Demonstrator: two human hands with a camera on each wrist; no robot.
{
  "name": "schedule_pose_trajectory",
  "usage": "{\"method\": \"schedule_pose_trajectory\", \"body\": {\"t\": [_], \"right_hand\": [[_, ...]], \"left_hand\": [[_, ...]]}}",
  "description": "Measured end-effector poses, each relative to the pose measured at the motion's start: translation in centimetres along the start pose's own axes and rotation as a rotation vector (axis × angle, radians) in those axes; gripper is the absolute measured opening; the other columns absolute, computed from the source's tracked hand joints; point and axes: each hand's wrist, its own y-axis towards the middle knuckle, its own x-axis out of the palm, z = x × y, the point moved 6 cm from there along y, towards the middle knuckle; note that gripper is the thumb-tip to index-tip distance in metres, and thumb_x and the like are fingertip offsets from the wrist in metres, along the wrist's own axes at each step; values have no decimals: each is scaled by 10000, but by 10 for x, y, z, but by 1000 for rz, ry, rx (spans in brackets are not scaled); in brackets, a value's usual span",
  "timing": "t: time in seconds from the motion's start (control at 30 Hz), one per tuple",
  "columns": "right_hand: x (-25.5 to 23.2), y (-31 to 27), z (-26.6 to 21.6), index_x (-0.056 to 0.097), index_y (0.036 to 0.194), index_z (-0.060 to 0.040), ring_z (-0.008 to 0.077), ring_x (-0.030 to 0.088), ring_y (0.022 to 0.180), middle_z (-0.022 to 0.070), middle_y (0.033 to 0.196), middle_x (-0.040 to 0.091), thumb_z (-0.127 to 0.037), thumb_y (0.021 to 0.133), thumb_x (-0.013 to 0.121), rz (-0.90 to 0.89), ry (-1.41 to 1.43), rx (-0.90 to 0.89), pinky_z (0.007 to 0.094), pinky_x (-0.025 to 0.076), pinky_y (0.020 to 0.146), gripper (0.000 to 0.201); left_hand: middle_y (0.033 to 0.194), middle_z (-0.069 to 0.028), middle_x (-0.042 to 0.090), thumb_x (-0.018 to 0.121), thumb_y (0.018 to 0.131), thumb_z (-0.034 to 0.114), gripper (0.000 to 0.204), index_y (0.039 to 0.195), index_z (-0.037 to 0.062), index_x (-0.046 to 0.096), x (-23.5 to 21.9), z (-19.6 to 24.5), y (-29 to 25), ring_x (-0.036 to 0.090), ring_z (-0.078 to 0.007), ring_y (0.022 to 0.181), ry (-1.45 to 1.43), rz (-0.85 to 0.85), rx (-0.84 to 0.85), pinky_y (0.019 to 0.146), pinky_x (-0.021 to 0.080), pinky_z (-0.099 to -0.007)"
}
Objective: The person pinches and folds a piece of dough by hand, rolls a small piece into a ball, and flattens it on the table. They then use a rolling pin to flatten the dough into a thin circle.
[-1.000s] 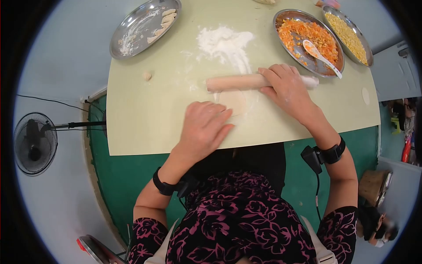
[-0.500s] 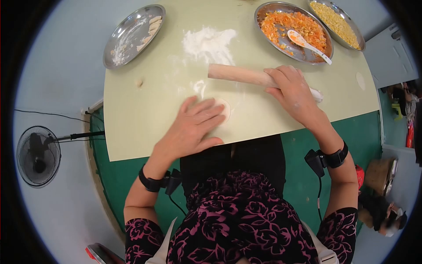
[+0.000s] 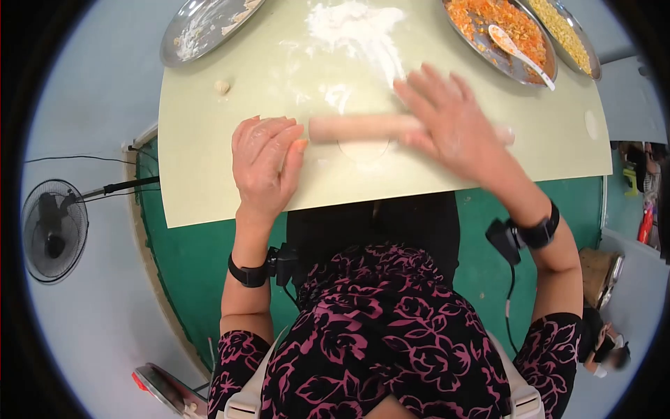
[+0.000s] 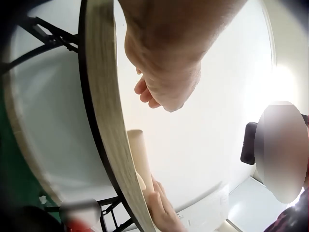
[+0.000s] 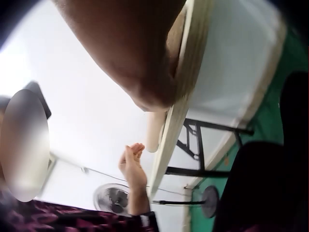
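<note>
A pale wooden rolling pin (image 3: 349, 128) lies across the table, blurred by motion. Under its near side shows a thin round dough wrapper (image 3: 364, 150), partly hidden by the pin. My right hand (image 3: 452, 129) rests over the pin's right part, palm down with the fingers straight and spread. Just off the pin's left end is my left hand (image 3: 266, 164), its fingers loosely bent and holding nothing. In the left wrist view those fingers (image 4: 146, 94) hang above the tabletop, apart from the pin.
White flour (image 3: 356, 24) is spread beyond the pin. A small dough ball (image 3: 222, 87) sits at left, below a metal plate (image 3: 178, 49). At far right are a plate of orange filling (image 3: 497, 31) with a spoon (image 3: 520, 54), a yellow-filled plate (image 3: 565, 31) and another wrapper (image 3: 592, 124).
My left hand was on the wrapper and has pulled away to the left. The right hand went from gripping the pin to lying flat on it, and the pin is now over the wrapper.
</note>
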Motion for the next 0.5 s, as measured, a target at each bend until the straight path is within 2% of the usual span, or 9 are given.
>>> {"method": "schedule_pose_trajectory", "body": {"t": [0.07, 0.1, 0.2, 0.27, 0.33, 0.37, 0.47, 0.5], "right_hand": [[-8, -25, -27, 399, 1358, -90, 326, 351, 1306, 168, 1353, 428, -463, 826, 568, -52, 105, -81, 539, 271, 1049, 671], [-9, -38, -36, 375, 1371, -81, 313, 313, 1338, 154, 1401, 390, -468, 808, 583, -100, 181, -76, 542, 227, 1075, 714], [-5, -28, -29, 378, 1371, -87, 302, 296, 1350, 143, 1414, 378, -473, 800, 593, -67, 24, -33, 546, 205, 1080, 722], [1, -9, -8, 364, 1384, -94, 298, 269, 1365, 144, 1438, 344, -480, 810, 573, 20, -22, 36, 556, 173, 1083, 722], [-1, 4, 4, 336, 1407, -114, 298, 234, 1385, 153, 1469, 296, -489, 827, 537, 51, -7, 59, 557, 135, 1090, 719], [-2, -3, -4, 390, 1366, -86, 308, 309, 1341, 153, 1414, 372, -484, 795, 587, 56, 3, 8, 572, 192, 1070, 723], [-10, -36, -36, 391, 1361, -75, 310, 337, 1324, 153, 1397, 389, -457, 776, 619, -95, 134, -70, 569, 207, 1066, 736], [-13, -41, -41, 391, 1352, -60, 303, 347, 1320, 146, 1377, 407, -415, 738, 662, -103, 161, -69, 574, 216, 1062, 759]], "left_hand": [[906, -110, 658, 587, 791, -26, 138, 906, 2, 658, -1, 0, -2, 620, -256, 873, 9, 4, 6, 882, 451, -417], [907, -110, 657, 593, 787, -24, 139, 906, 5, 659, -2, -5, -4, 620, -256, 873, 4, 25, -24, 883, 452, -418], [899, -102, 655, 628, 768, 0, 136, 899, 19, 660, -4, -17, -12, 618, -251, 864, -22, 41, -78, 875, 450, -418], [881, -89, 650, 672, 746, 40, 141, 886, 34, 657, 0, -15, -11, 612, -244, 845, -47, 53, -74, 856, 444, -413], [905, -102, 655, 628, 770, 0, 132, 896, 18, 661, -2, 0, -6, 619, -249, 867, -2, -12, -16, 870, 452, -418], [917, -108, 657, 605, 782, -20, 136, 902, 9, 662, -4, 4, -4, 622, -252, 879, 27, -36, 9, 877, 456, -420], [912, -107, 656, 603, 783, -33, 140, 902, 7, 664, -16, -2, -10, 621, -254, 872, 29, 26, -32, 839, 473, -381], [909, -105, 655, 608, 780, -35, 142, 904, 6, 664, -18, -7, -13, 619, -250, 863, 2, 43, -97, 822, 476, -364]]}}
